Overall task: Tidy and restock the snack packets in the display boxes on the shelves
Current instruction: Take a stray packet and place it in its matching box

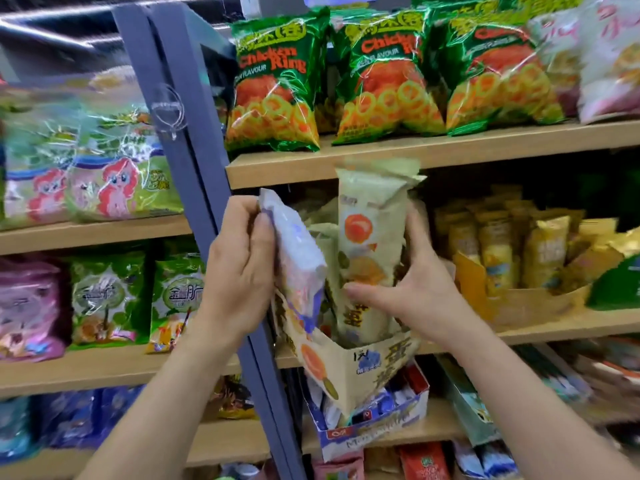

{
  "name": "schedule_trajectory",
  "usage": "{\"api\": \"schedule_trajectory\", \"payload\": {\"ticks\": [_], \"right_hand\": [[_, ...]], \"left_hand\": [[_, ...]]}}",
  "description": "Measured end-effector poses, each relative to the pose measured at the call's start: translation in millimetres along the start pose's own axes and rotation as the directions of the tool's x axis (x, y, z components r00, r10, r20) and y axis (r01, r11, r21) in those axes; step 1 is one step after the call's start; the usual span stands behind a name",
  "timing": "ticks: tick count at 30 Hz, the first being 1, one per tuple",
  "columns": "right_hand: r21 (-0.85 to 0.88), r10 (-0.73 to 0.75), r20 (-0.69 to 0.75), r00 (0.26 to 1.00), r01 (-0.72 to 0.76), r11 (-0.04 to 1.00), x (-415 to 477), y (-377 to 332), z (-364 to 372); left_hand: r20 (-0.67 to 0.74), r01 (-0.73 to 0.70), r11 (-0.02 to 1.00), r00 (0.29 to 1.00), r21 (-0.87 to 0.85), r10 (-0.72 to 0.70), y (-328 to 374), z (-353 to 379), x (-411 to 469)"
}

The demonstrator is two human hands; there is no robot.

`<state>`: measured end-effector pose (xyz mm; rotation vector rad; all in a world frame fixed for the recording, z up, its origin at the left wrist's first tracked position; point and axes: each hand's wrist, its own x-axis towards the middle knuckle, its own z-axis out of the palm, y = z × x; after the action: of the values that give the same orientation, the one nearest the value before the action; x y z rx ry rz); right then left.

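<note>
Left hand (239,268) grips white packet (298,261) above box (363,365) left edge. Right hand (422,289) clasps cream packet (367,237) standing in box. Probably light, crushable, slick film: hold mid-body.

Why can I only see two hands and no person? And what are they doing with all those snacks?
The camera is worn on the person's head and looks forward and down, so you see just what they see: their own arms and hands, not their face. There is only this one picture, taken from up there.

The person is standing at shop shelves. The left hand holds a white and purple packet. The right hand grips a tall cream packet with an orange circle on it, which stands in a cream display box.

On the wooden shelf above sit green Chicken Ring bags. To the right, yellow packets stand in another box. The picture is a bit blurry, so the small writing cannot be read.
</note>
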<state>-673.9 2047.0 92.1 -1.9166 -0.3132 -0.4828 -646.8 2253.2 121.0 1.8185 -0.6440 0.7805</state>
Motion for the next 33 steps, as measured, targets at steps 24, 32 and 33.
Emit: {"api": "schedule_trajectory", "payload": {"ticks": [24,32,33], "right_hand": [[0.224,-0.093,-0.098,0.991,0.113,0.968,9.1,-27.8,-54.0],[-0.391,0.143,0.093,0.985,-0.096,0.915,8.3,19.3,-30.1],[-0.466,0.155,0.084,0.984,-0.099,0.879,9.5,20.0,-31.6]], "left_hand": [[0.282,-0.006,0.98,0.958,0.199,-0.052,-11.4,1.0,-10.5],[0.151,-0.067,0.964,0.988,0.257,0.029,-2.3,10.3,-5.9],[0.133,-0.09,0.951,0.99,0.295,0.053,-1.8,12.2,-5.8]]}}
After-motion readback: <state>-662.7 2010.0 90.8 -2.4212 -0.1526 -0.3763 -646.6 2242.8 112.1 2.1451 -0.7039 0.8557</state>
